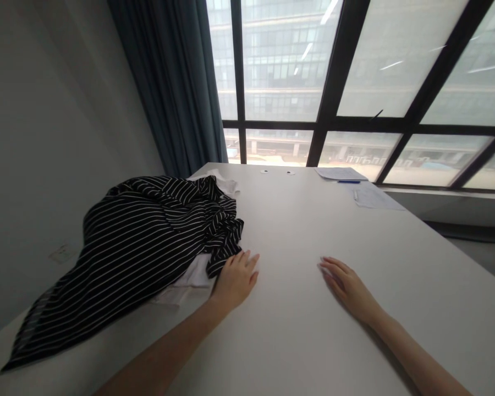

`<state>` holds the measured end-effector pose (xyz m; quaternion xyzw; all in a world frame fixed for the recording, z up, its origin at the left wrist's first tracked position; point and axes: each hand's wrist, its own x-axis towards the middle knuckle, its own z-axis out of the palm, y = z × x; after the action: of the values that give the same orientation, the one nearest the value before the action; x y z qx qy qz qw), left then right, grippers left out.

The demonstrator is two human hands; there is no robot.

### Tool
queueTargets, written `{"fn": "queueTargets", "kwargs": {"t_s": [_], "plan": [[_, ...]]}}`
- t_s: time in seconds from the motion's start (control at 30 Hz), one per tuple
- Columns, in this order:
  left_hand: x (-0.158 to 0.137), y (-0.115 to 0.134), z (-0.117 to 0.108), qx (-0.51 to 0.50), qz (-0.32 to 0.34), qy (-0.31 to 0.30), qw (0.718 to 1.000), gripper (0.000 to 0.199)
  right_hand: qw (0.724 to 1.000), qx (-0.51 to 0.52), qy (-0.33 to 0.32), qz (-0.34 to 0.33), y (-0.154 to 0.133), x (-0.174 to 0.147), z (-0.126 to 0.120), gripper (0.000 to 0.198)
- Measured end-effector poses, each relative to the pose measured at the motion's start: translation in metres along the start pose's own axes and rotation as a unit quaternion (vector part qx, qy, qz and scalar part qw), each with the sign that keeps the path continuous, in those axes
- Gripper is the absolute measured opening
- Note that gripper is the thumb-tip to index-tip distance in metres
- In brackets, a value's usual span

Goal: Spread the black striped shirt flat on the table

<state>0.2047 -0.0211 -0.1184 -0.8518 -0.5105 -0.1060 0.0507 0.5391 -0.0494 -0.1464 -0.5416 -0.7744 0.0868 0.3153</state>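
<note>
A black garment with thin white stripes [140, 242] lies heaped on the left part of a white table [297, 330], one end hanging over the table's left edge. White cloth [192, 278] shows underneath it. My left hand [235, 278] rests flat on the table, its fingers touching the near edge of the striped garment. My right hand [346, 286] lies flat on the bare tabletop, palm down, fingers together, holding nothing.
Sheets of paper [371, 197] and a blue pen [348, 181] lie at the table's far right. Two small round fittings [276, 172] sit near the far edge. Behind stand a large window [355, 82] and a dark curtain [177, 82]; a wall is on the left.
</note>
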Motion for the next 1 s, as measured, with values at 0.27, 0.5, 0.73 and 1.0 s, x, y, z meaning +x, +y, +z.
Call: {"fn": "queueTargets", "kwargs": {"t_s": [0.27, 0.5, 0.73, 1.0], "plan": [[0.010, -0.033, -0.028, 0.136, -0.156, -0.037, 0.978, 0.031, 0.999, 0.022, 0.017, 0.026, 0.000, 0.003, 0.000, 0.028], [-0.003, 0.011, -0.010, -0.084, 0.106, 0.001, 0.991, 0.039, 1.000, -0.009, -0.001, 0.014, 0.000, 0.000, 0.002, 0.032], [-0.010, 0.020, 0.000, -0.141, 0.183, -0.074, 0.970, 0.045, 0.992, -0.095, -0.079, -0.039, -0.003, -0.001, -0.001, 0.042], [-0.010, 0.019, 0.004, -0.188, 0.238, -0.029, 0.953, 0.042, 0.988, -0.125, -0.081, -0.050, -0.001, -0.001, 0.000, 0.041]]}}
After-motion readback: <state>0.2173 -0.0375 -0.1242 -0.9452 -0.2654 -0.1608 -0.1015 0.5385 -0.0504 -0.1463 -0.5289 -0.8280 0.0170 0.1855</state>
